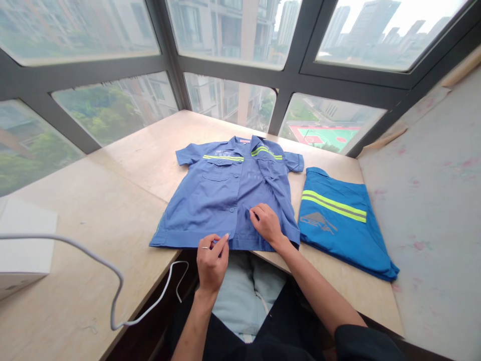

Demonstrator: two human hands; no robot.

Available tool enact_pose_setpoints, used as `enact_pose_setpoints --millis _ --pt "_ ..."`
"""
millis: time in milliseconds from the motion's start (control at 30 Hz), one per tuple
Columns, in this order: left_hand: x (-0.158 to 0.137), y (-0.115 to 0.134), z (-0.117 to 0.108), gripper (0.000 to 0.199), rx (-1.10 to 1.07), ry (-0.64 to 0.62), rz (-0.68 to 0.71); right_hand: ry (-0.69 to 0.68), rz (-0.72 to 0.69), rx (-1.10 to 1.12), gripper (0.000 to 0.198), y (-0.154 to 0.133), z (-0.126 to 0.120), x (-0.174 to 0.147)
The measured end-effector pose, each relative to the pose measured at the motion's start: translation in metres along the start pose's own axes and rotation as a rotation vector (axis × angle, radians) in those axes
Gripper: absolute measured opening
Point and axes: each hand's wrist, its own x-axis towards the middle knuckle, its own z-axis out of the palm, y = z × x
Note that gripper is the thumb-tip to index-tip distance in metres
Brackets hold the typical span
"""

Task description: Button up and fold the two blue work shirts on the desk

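Sunlit-pale desk [124, 200], faintly marbled and crossed by a seam at the left, filled the corner of a glazed bay. Dark grey window frames [171, 65] rose around its back edge, and beyond the glass stood tall buildings, trees and, lower right, a red-and-green sports court [326, 136]. Floral wallpaper [424, 200] covered the right wall, its upper edge peeling in brownish strips.

A grey-blue short-sleeved work shirt [199, 200] lay spread in the middle of the desk, collar toward the windows and hem at the near edge, its front partly open, yellow stripes across the chest. The left hand [212, 260], wearing a ring, had its thumb and fingers drawn together at the hem by the button edge; the right hand [266, 223] was curled narrow over the open front. Whether either had cloth pinched could not be told.

Right of the shirt lay a folded bright blue garment [349, 238] with a reflective band. At the far left sat a white box [24, 250], a grey-white cable [93, 255] looping before it and over the desk's edge.
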Motion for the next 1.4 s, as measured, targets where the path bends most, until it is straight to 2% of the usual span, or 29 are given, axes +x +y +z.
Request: enact_pose_setpoints --millis 67,167,233,300,433,467,567,600,667,767,833,933,1133,1300,1400 --pt "-0.011 -0.002 0.001 0.024 -0.005 -0.004 -0.071 0.127 0.016 0.172 0.024 -0.001 -0.007 -0.006" --pt "-0.025 -0.006 0.003 0.026 -0.096 -0.124 -0.153 0.249 0.019 0.332 0.022 -0.004 -0.021 -0.015" --pt "-0.029 -0.007 0.007 0.026 -0.164 -0.185 -0.213 0.246 -0.022 0.388 0.019 -0.007 -0.029 -0.019" --pt "-0.029 -0.004 0.011 0.026 -0.204 -0.176 -0.263 0.233 -0.064 0.426 0.017 -0.012 -0.036 -0.022" --pt "-0.018 0.005 0.019 0.025 -0.26 -0.157 -0.289 0.293 -0.067 0.434 0.019 -0.026 -0.042 -0.025" --pt "-0.015 0.006 0.02 0.025 -0.273 -0.168 -0.299 0.238 -0.114 0.435 0.018 -0.03 -0.042 -0.026" --pt "-0.009 0.005 0.022 0.023 -0.312 -0.183 -0.358 -0.121 -0.339 0.454 0.018 -0.038 -0.035 -0.03" --pt "-0.01 0.004 0.022 0.023 -0.337 -0.185 -0.387 -0.213 -0.363 0.465 0.018 -0.039 -0.031 -0.032" --pt "-0.012 0.002 0.022 0.025 -0.41 -0.196 -0.464 -0.254 -0.263 0.517 0.021 -0.037 -0.022 -0.039" --pt "-0.018 0.003 0.021 0.028 -0.526 -0.196 -0.602 -0.133 0.03 0.64 0.024 -0.031 -0.011 -0.049" --pt "-0.02 0.007 0.022 0.03 -0.59 -0.143 -0.709 -0.083 0.139 0.696 0.025 -0.029 -0.008 -0.053" --pt "-0.019 0.017 0.025 0.034 -0.682 -0.049 -0.822 -0.087 0.175 0.719 0.026 -0.029 -0.006 -0.056" --pt "-0.014 0.019 0.032 0.035 -0.718 0.015 -0.861 -0.035 0.255 0.7 0.031 -0.026 -0.005 -0.054" --pt "-0.015 0.009 0.03 0.059 -0.617 -0.102 -0.91 -0.011 0.306 0.715 0.029 -0.023 -0.003 -0.053" --pt "-0.014 0.008 0.028 0.056 -0.572 -0.185 -0.892 -0.003 0.312 0.709 0.028 -0.023 -0.004 -0.052"
